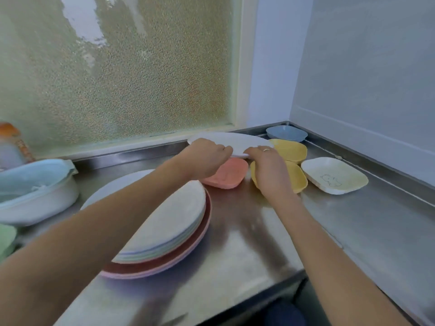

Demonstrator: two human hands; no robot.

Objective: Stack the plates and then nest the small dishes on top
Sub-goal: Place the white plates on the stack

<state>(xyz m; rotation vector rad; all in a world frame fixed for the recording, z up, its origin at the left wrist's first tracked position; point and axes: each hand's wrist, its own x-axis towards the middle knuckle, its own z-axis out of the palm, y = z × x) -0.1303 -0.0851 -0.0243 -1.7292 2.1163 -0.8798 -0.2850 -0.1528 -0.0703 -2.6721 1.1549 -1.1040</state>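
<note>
A white plate (231,141) is held above the far side of the steel counter (247,243). My left hand (204,158) and my right hand (270,170) both grip its near rim. A stack of plates (174,224), white on top and pink at the bottom, lies under my left forearm. Small dishes sit at the right: a coral one (229,174), two yellow ones (292,150) (297,178), a blue one (286,133) in the corner, and a cream one (334,175) with a drawing.
A light blue and white tub (35,191) stands at the left, with an orange-capped bottle (14,142) behind it and a green item (6,238) at the left edge. A frosted window (117,67) backs the counter; a wall closes the right side.
</note>
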